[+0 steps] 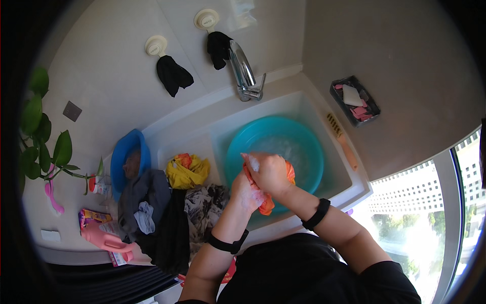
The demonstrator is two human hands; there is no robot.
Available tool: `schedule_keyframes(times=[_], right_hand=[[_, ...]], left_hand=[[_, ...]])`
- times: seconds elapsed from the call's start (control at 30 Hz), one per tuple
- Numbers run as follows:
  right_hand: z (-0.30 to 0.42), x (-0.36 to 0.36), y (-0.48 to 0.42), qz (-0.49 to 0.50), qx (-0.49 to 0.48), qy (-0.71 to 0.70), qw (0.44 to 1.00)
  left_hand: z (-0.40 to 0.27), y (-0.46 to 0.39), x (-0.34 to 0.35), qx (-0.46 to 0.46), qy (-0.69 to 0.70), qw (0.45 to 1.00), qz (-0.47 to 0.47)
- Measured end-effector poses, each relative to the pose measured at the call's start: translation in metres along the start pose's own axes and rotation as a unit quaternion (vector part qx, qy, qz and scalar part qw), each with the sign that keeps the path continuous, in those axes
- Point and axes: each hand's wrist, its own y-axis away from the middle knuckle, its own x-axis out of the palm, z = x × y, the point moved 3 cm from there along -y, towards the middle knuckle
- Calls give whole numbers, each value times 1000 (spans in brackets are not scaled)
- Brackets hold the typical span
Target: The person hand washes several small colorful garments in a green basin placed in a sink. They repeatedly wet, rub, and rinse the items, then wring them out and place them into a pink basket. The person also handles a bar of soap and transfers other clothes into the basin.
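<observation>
An orange cloth is bunched between my hands above the near side of a teal plastic basin. My left hand grips it from the left, with soapy foam at the wrist. Closed over the cloth from the right, my right hand carries a blob of white suds near the thumb. Much of the cloth is hidden by my fingers. Bubbly water lies in the basin, which sits inside a white sink.
A chrome faucet stands behind the basin. A wooden-handled brush rests on the right rim, below a wall soap dish. Leftward are a yellow garment, dark clothes, a blue tub and a pink detergent jug.
</observation>
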Motion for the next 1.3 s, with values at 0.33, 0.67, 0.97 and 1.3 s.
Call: schedule_keyframes(times=[0.33, 0.67, 0.97, 1.3], right_hand=[[-52, -19, 16, 308, 104, -263, 908], [-74, -44, 2, 125, 223, -596, 761], [30, -23, 33, 27, -166, -129, 977], [18, 2, 14, -36, -142, 41, 988]], left_hand=[[-40, 7, -18, 98, -151, 978, 102], [-52, 4, -59, 85, -610, 788, 10], [-18, -26, -50, 94, -2, 995, 25], [0, -10, -21, 8, 15, 998, 55]])
